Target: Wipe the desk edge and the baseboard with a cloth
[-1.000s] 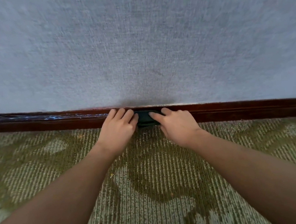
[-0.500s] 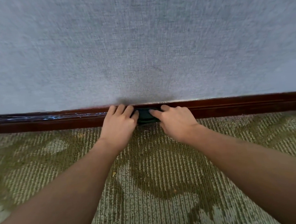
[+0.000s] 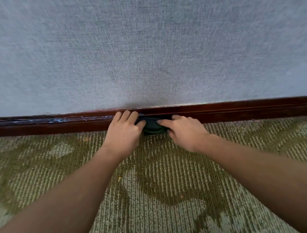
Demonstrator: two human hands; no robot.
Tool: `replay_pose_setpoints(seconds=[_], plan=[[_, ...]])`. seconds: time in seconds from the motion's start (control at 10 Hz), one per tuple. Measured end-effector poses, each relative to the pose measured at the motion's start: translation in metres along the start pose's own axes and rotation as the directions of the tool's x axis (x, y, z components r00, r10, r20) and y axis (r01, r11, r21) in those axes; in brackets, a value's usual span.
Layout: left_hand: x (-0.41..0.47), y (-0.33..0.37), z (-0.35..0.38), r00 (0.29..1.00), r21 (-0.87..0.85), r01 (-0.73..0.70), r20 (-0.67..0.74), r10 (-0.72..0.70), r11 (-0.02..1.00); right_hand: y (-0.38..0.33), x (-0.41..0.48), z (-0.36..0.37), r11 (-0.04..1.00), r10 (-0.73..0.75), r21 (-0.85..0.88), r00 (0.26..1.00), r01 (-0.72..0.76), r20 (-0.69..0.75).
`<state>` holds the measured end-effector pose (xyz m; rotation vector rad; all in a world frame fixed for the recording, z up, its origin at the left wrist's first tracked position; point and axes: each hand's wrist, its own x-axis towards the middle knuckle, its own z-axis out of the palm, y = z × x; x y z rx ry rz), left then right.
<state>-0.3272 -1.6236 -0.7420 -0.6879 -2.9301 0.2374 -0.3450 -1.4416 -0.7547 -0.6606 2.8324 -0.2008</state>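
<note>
A dark green cloth [image 3: 152, 126], bunched small, is pressed against the dark red-brown wooden baseboard [image 3: 242, 109] that runs along the foot of the wall. My left hand [image 3: 125, 133] holds the cloth's left side, its fingers reaching up onto the baseboard's top edge. My right hand [image 3: 186, 131] grips the cloth's right side, with the index finger laid across the cloth. Most of the cloth is hidden under the two hands. No desk is in view.
A grey-blue textured wall [image 3: 142, 51] fills the upper half. Green and cream patterned carpet [image 3: 165, 190] covers the floor up to the baseboard. Pale scratches or streaks [image 3: 55, 120] mark the baseboard left of my hands.
Both hands and the cloth have slid a little down the baseboard face, toward the carpet. The grip on the cloth is unchanged.
</note>
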Motion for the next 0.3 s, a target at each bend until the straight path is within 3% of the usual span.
replay_pose_setpoints(seconds=[0.1, 0.2, 0.3], plan=[[-0.004, 0.0, 0.005, 1.0, -0.083, 0.011, -0.002, -0.011, 0.997, 0.001, -0.004, 0.002, 0.998, 0.004, 0.057, 1.0, -0.005, 0.015], [-0.008, -0.003, 0.018, 0.992, -0.078, 0.04, 0.118, -0.031, 0.996, -0.003, -0.019, 0.002, 0.975, 0.038, 0.215, 0.996, -0.053, 0.076], [-0.014, -0.006, 0.029, 0.951, -0.043, 0.063, 0.306, -0.047, 0.997, 0.006, -0.036, -0.015, 0.814, 0.176, 0.553, 0.983, -0.176, 0.053]])
